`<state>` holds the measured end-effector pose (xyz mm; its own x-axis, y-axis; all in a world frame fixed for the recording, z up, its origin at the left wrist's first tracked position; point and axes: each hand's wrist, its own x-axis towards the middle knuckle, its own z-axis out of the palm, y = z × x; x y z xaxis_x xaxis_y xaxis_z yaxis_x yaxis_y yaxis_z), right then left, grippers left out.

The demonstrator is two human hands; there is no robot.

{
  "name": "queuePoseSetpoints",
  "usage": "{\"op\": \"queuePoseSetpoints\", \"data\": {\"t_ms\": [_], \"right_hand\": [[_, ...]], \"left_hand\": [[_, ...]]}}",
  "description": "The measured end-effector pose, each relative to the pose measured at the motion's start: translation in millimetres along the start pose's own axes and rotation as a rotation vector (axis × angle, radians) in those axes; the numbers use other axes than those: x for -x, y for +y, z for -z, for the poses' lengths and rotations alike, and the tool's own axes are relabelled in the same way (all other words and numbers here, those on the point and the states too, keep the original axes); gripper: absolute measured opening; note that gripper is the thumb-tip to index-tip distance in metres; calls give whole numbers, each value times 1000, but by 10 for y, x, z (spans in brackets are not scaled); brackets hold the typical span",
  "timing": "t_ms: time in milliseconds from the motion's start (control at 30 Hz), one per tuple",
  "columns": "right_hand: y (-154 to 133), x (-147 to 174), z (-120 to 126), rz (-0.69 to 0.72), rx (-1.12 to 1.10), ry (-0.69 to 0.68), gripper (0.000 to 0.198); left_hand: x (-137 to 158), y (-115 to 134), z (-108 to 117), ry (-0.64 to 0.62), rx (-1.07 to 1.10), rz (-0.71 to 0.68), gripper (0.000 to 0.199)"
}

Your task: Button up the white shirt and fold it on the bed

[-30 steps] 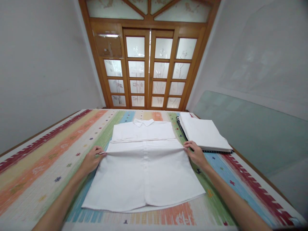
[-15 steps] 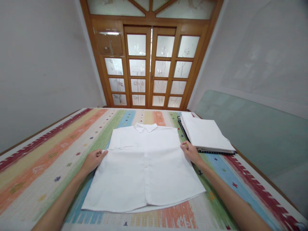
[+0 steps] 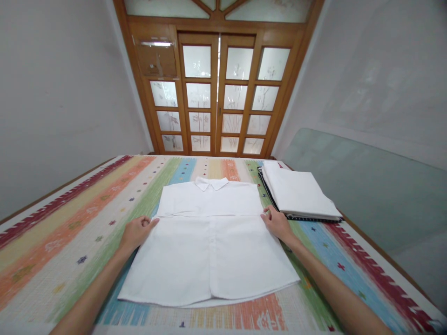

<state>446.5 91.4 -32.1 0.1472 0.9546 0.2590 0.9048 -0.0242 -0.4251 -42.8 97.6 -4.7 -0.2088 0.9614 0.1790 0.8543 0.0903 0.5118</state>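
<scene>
A white collared shirt [image 3: 209,251] lies flat on a striped, many-coloured cloth, its collar pointing away from me and its sleeves folded in. My left hand [image 3: 137,231] pinches the shirt's left edge at a crosswise fold line. On the opposite side, my right hand [image 3: 277,223] pinches the right edge at the same fold line. Both hands rest low on the cloth.
A stack of folded white garments [image 3: 297,193] sits on a dark item at the back right, close to my right hand. The striped cloth [image 3: 70,218] covers the whole surface. Wooden doors with frosted panes [image 3: 216,93] stand behind. A pale green panel [image 3: 366,186] lines the right wall.
The raised fold held between my hands has been laid down flat on the shirt. Both hands moved slightly away from me and lowered onto the cloth.
</scene>
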Motion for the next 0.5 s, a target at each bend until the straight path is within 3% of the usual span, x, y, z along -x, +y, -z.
{"op": "queuePoseSetpoints", "data": {"t_ms": [100, 267, 400, 500], "right_hand": [[12, 75, 67, 11, 57, 8, 22], [149, 228, 216, 62, -155, -198, 36], [212, 316, 328, -56, -293, -322, 51], [202, 352, 396, -102, -441, -449, 65]], "left_hand": [[45, -16, 50, 28, -26, 26, 32], [128, -98, 182, -156, 70, 56, 38], [165, -154, 224, -288, 194, 162, 51], [194, -164, 242, -451, 308, 157, 63]]}}
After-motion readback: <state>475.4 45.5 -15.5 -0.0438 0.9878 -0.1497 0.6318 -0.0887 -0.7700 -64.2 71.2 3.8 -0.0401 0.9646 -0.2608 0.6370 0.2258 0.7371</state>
